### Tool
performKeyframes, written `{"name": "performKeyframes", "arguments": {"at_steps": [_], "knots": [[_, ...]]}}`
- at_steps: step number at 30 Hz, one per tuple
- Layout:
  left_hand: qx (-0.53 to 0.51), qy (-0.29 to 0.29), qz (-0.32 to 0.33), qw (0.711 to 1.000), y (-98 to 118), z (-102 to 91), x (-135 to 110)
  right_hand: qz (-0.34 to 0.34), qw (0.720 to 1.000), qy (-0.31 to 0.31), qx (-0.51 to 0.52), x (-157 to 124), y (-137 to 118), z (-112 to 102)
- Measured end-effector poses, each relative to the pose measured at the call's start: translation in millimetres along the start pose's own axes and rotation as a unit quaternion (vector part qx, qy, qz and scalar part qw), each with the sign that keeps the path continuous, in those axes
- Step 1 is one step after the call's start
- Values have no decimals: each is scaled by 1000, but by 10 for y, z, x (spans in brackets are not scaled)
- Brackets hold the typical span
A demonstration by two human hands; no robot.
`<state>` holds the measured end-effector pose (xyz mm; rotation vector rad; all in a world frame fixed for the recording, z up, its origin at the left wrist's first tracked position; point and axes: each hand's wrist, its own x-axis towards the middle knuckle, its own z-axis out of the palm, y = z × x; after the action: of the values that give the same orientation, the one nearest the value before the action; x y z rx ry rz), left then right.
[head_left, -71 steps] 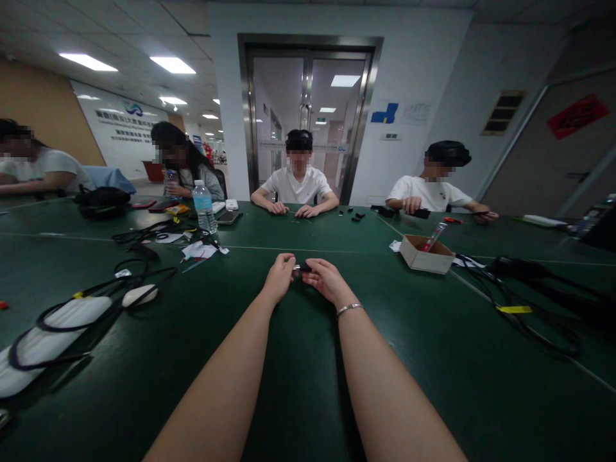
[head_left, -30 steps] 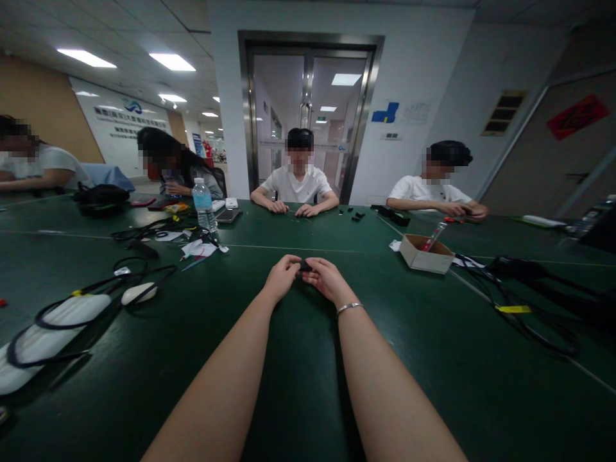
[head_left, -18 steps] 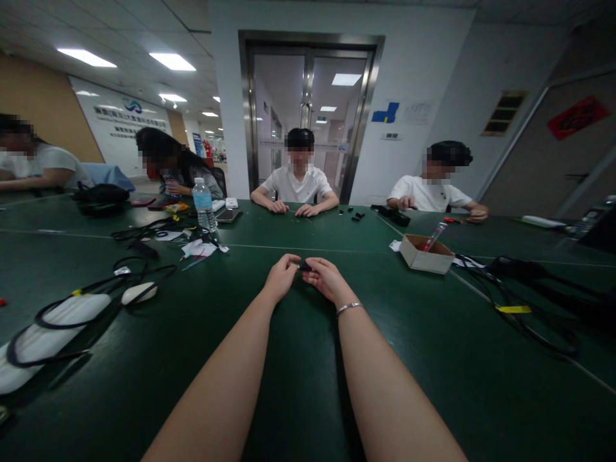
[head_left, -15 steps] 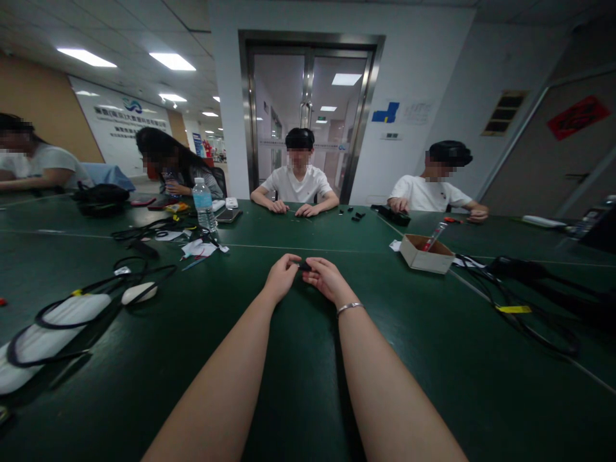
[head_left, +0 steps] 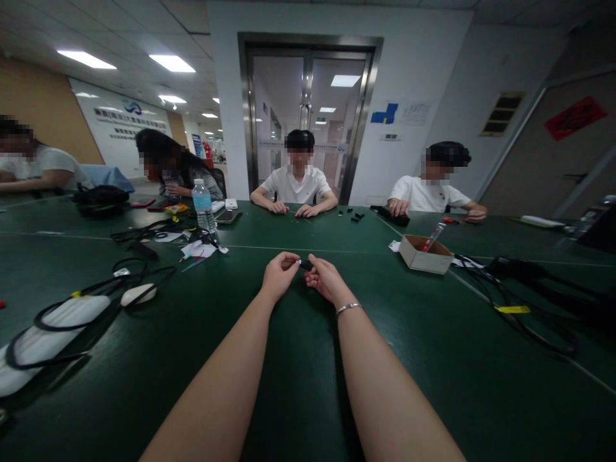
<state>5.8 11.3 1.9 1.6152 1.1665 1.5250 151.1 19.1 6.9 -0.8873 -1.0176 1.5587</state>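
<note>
In front of me, above the green table, my two hands meet at a small black piece with a bright, silvery end on its left. My right hand pinches the black part between thumb and forefinger, its other fingers curled beneath. The fingertips of my left hand are closed at the silvery end. Fingers cover part of the piece, and it is too small to name its kind. A silver bracelet circles my right wrist.
To the right stands an open cardboard box with a clear tube inside. Black cables lie beyond it. On the left are a water bottle, paper scraps and a white power strip. Several people sit around the table.
My hands have drawn slightly apart, the left one shifting a little left. More of the black piece and its silvery end now shows between the fingertips.
</note>
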Motion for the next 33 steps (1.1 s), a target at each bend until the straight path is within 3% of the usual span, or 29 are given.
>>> {"name": "performKeyframes", "arguments": {"at_steps": [8, 14, 21, 29, 33], "knots": [[-47, -22, -14, 999, -12, 21, 21, 7, 999, 30, -9, -35, -38, 34], [36, -28, -34, 998, -80, 12, 12, -3, 1000, 5, 5, -59, -48, 39], [151, -15, -76, 986, 23, -25, -44, 4, 1000, -19, 7, -58, -52, 27], [176, -4, -73, 982, 54, -31, -43, 29, 997, -68, 2, -57, -62, 32], [190, -19, -71, 979, 51, -29, -44, 19, 998, -52, 1, -47, -51, 29]]}}
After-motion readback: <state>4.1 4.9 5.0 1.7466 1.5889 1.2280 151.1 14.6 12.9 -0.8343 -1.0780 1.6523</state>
